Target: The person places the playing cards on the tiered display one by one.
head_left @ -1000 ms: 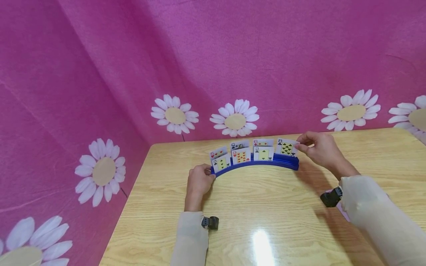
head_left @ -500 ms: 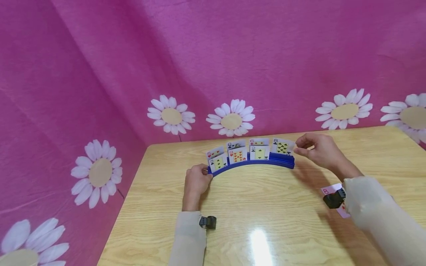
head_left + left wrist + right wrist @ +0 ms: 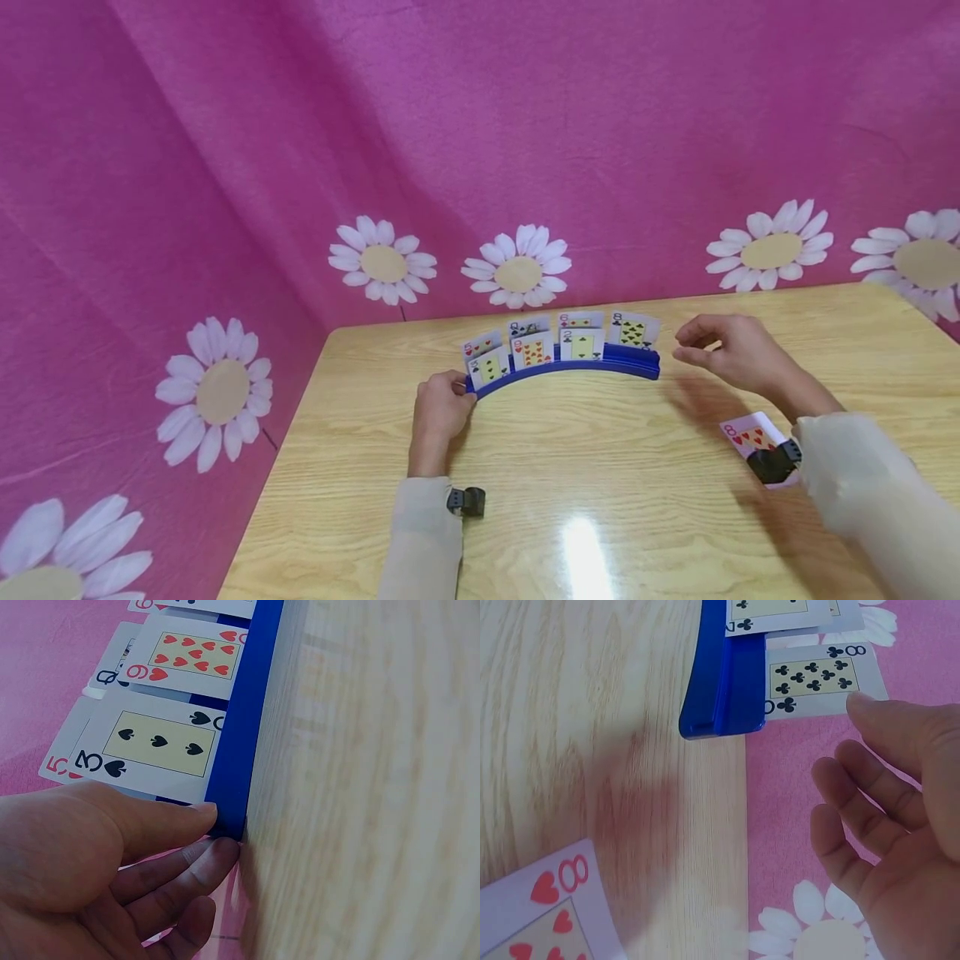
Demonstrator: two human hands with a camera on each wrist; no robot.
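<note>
A curved blue card holder (image 3: 600,364) stands on the wooden table (image 3: 600,475) with several playing cards upright in it. My left hand (image 3: 447,398) pinches its left end, thumb above and fingers below (image 3: 217,859), beside the three of spades (image 3: 154,742) and the nine of hearts (image 3: 191,656). Off the holder's right end (image 3: 724,682), my right hand (image 3: 701,346) hovers with loosely curled fingers (image 3: 855,802), holding nothing. It is a little apart from the eight of clubs (image 3: 817,679), the rightmost card (image 3: 634,332).
An eight of hearts (image 3: 745,433) lies face up on the table near my right wrist, its corner in the right wrist view (image 3: 547,915). Pink cloth with white daisies (image 3: 517,271) hangs behind and left of the table. The table's left edge (image 3: 292,433) runs close to my left arm.
My right hand has let go of the eight of clubs and drawn back to the right. The eight of hearts on the table has come into view by my right wrist. My left hand has stayed put.
</note>
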